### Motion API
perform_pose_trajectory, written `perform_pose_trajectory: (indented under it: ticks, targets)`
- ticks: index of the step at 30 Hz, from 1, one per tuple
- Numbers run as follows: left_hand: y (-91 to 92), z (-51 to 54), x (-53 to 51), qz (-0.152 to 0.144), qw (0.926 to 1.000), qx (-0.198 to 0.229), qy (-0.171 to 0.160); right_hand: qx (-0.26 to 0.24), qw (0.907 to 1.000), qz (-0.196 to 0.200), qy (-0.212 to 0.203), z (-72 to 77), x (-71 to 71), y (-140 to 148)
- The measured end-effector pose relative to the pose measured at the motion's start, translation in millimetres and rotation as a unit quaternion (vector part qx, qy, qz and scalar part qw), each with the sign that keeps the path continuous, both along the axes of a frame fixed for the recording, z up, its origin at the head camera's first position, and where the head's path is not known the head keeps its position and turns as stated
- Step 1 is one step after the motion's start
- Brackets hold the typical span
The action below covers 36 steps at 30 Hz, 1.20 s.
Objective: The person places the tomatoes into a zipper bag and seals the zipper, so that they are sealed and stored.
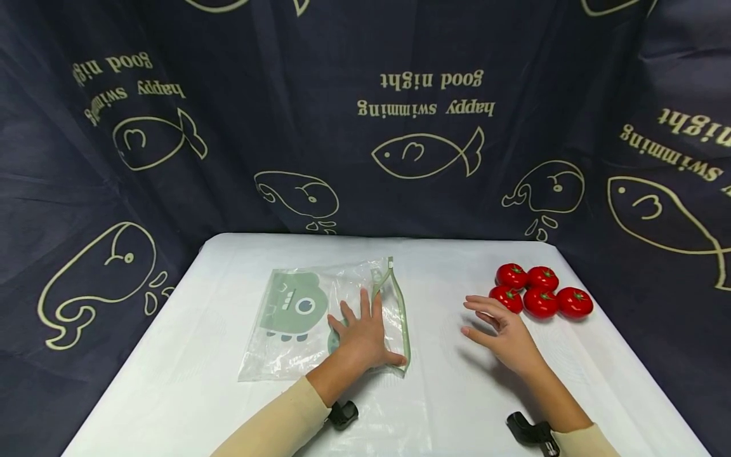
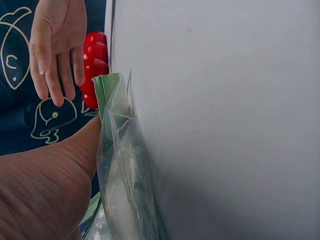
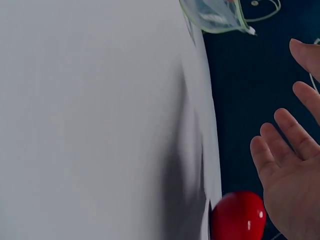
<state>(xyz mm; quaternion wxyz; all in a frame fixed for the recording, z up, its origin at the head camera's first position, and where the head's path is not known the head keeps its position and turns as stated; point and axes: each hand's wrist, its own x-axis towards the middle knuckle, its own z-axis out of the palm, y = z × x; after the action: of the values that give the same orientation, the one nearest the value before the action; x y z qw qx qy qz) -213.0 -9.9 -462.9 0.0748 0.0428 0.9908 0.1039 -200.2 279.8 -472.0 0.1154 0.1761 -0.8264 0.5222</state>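
Note:
A clear zip bag (image 1: 294, 349) with a green cartoon dinosaur print and a green zip edge lies on the left half of the table. My left hand (image 1: 361, 337) rests on it with fingers spread, the thumb beside the green edge. In the left wrist view, the bag's green zip edge (image 2: 106, 95) stands up a little at the thumb. My right hand (image 1: 505, 333) hovers to the right of the bag, fingers loosely bent and holding nothing. Just beyond it sit several red tomatoes (image 1: 540, 303) with green stems, grouped together. One tomato (image 3: 238, 216) shows below that hand in the right wrist view.
The white table (image 1: 445, 273) runs back to a dark curtain (image 1: 342, 127) printed with fish, whales and lettering. Black wrist straps (image 1: 344, 416) are on both arms. The tomatoes stand near the table's right edge.

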Motion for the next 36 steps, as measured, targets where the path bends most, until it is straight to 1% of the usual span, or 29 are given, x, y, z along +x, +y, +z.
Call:
perform_pose_trajectory:
  ticks: [7,14,19,24,29,33,36]
  targets:
    - [0.6,-0.2,0.1,-0.001,1.0000,0.000,0.002,-0.009,0.9990,-0.029,0.033,4.1,7.1,20]
    - [0.2,-1.1,0.2,-0.004,1.0000,0.003,0.002,0.013,0.9953,-0.080,0.052,8.1,11.5,45]
    - [-0.4,-1.1,-0.2,-0.003,1.0000,0.007,0.000,-0.007,0.9923,-0.098,0.076,9.4,11.5,59]
    - [-0.7,-0.6,0.3,-0.004,0.9999,0.011,-0.001,-0.008,0.9869,-0.146,0.069,12.2,14.2,69]
    - [-1.5,-0.1,0.7,-0.005,0.9999,0.015,0.000,0.004,0.9775,-0.202,0.062,12.4,13.6,83]
    - [-1.5,0.0,0.9,-0.006,0.9999,0.015,0.000,0.001,0.9719,-0.228,0.060,10.5,10.2,96]
    - [-1.3,-0.2,1.1,-0.005,0.9999,0.015,0.002,-0.008,0.9675,-0.248,0.050,12.0,8.7,103]
